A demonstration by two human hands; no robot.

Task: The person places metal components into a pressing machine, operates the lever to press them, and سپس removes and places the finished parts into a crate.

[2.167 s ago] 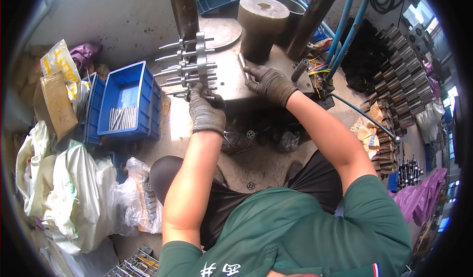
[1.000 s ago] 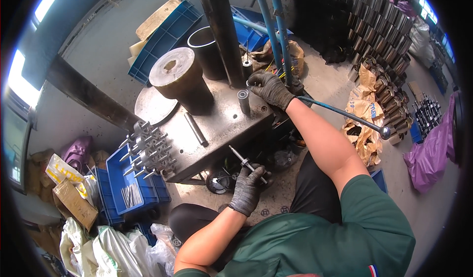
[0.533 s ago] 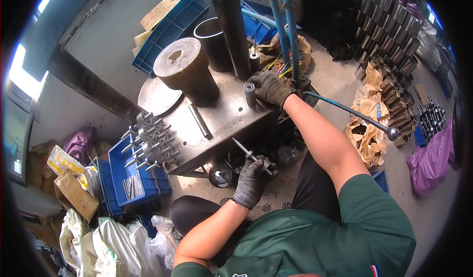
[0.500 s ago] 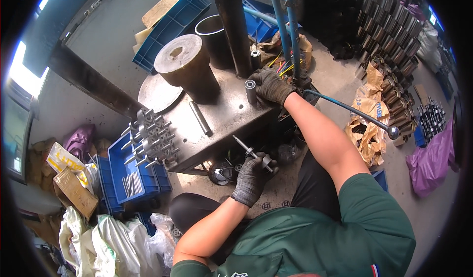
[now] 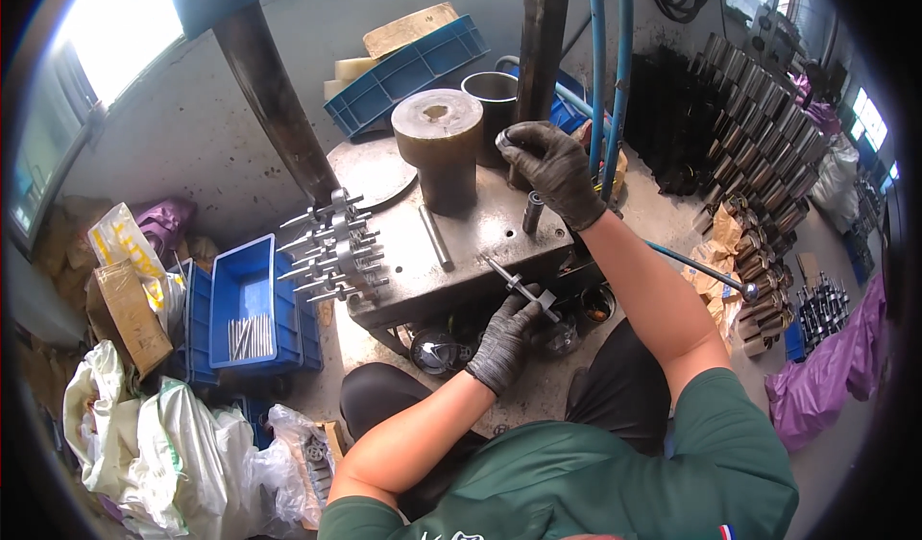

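Observation:
My left hand (image 5: 504,343), in a dark grey work glove, is closed around a stepped metal shaft (image 5: 506,273) with a block-like collar near its lower end. The shaft slants up over the front edge of the steel press table (image 5: 480,238). My right hand (image 5: 555,170), gloved too, is raised above the table's right side. Its fingers pinch a small round metal piece (image 5: 503,141), mostly hidden by the glove. Below that hand a narrow metal sleeve (image 5: 532,214) stands upright on the table. A plain steel rod (image 5: 435,238) lies further left.
A heavy flanged cylinder (image 5: 437,146) stands mid-table, between dark press columns (image 5: 274,98). Several finished-looking shafts (image 5: 336,247) are clustered at the table's left corner. Blue bins (image 5: 254,281) and white sacks (image 5: 192,454) are at left. A ball-ended lever (image 5: 748,291) juts out right, before stacked metal tubes (image 5: 759,118).
My right hand has lifted from beside the upright sleeve and now has a small metal piece in its fingers. My left hand keeps the shaft. The whole view has shifted.

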